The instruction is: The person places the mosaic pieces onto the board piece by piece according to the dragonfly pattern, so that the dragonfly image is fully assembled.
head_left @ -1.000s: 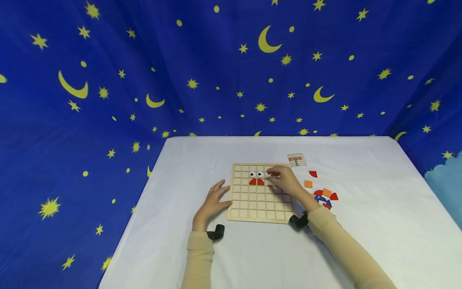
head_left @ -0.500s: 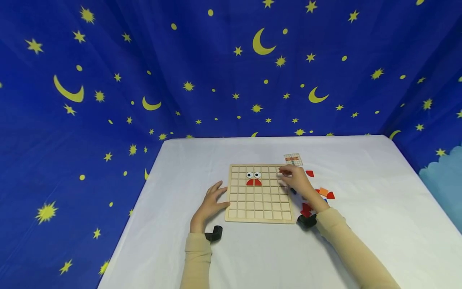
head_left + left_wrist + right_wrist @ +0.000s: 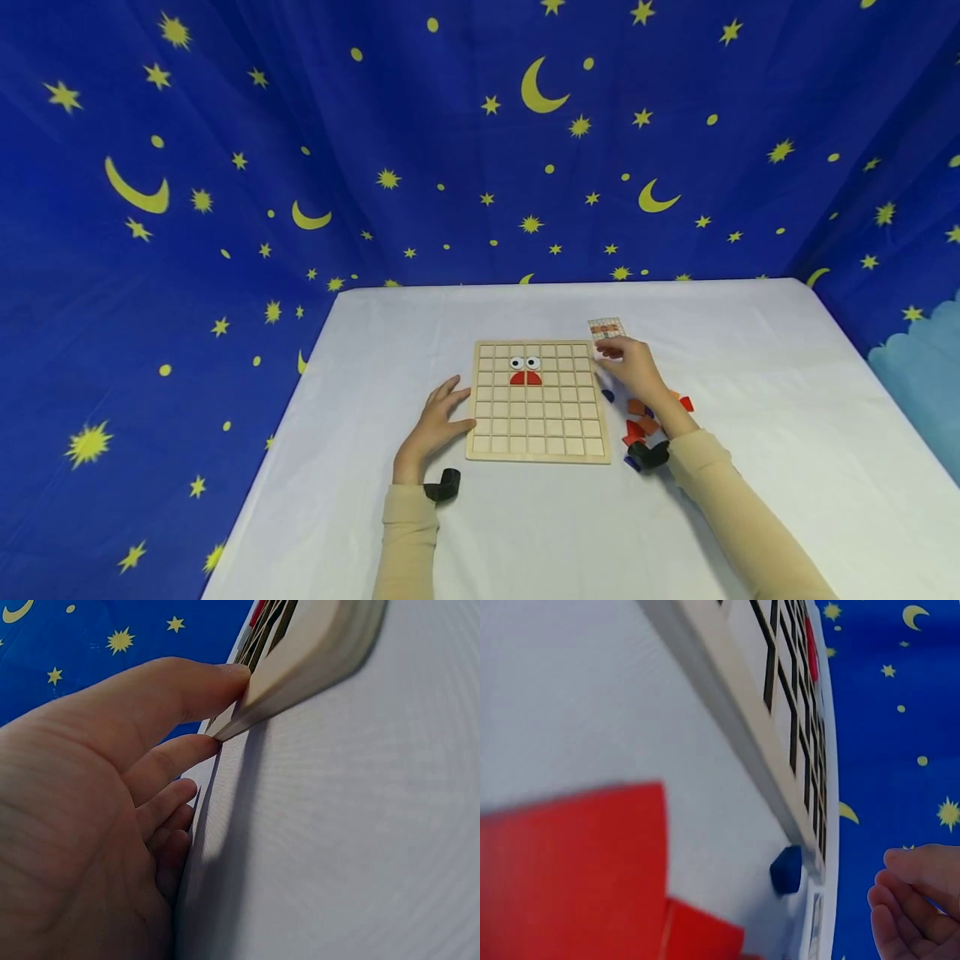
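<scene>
Wooden board [image 3: 536, 409] touching my spread left fingers [image 3: 176, 755] I judged light, stiff, best held by its rim [image 3: 536, 458]; right fingers [image 3: 922, 862], loosely bent, seemed empty.

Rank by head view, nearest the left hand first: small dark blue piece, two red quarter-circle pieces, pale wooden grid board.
1. Pale wooden grid board: touching the left hand.
2. Two red quarter-circle pieces: on the board's far half.
3. Small dark blue piece: past the board's right edge.
</scene>
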A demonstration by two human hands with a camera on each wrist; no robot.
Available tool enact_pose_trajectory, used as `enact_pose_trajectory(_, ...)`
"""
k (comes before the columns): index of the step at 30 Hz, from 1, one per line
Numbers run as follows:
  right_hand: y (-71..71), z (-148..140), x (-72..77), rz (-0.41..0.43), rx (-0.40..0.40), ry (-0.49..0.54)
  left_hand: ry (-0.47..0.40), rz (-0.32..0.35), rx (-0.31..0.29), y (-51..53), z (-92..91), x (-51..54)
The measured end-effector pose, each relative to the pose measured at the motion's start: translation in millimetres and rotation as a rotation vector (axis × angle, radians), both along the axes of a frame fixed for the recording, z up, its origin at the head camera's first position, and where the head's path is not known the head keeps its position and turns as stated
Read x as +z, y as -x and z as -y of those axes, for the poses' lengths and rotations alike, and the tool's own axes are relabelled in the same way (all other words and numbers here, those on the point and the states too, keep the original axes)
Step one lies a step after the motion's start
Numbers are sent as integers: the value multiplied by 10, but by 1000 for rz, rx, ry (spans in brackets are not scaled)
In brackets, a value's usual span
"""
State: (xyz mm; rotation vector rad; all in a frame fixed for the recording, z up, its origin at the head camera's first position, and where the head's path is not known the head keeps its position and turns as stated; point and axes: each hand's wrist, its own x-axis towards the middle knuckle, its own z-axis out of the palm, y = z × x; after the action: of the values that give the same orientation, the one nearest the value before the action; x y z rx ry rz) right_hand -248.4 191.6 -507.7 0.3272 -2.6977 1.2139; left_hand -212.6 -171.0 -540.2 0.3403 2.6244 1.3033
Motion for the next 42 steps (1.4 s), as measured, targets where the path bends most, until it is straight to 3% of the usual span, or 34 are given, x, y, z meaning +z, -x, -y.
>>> enact_pose_trajectory(15, 21, -283, -73, 37, -126, -5, 7, 0, 1, -5, -2, 4)
enact_pose_trajectory(24, 33, -416, -99, 130, -164, 6, 7, 3, 3, -4, 3, 1)
enact_pose_trajectory(42, 36, -546, -134, 200, -204, -83, -8, -1, 4, -7, 6, -2)
